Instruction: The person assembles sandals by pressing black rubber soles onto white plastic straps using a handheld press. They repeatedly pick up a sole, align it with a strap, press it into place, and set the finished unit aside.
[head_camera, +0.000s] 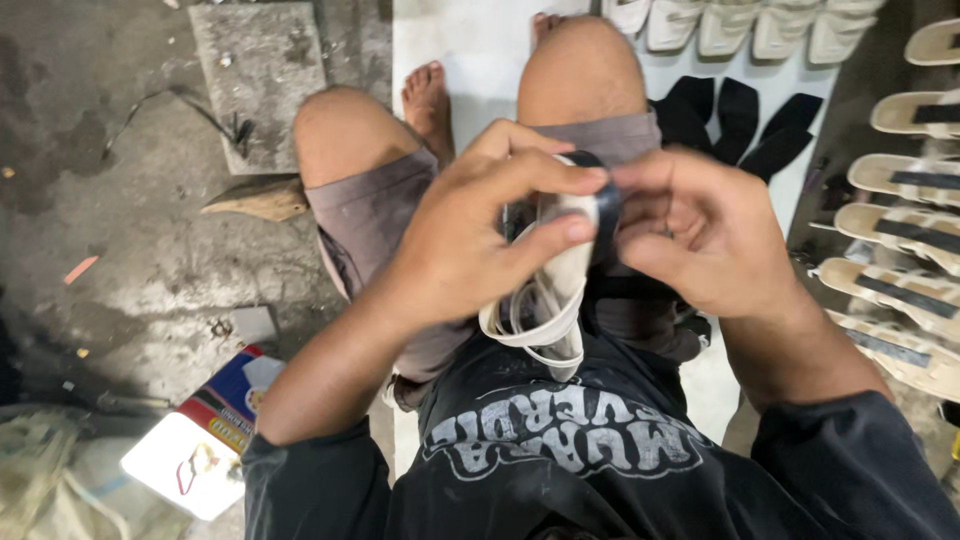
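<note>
Two hands: both grip one cream sandal sole (560, 290) above the lap.
Left hand (480, 230): fingers closed round the sole.
Right hand (700, 235): pinching the black strap (605, 200) on it.
Floor, right: finished sandals (900, 230) in a row.

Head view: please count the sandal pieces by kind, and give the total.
Held sandal: 1
Pale soles in top row: 5
Loose black straps: about 3
Cream sandals in right column: 6, some cut off
Total: about 15
</note>
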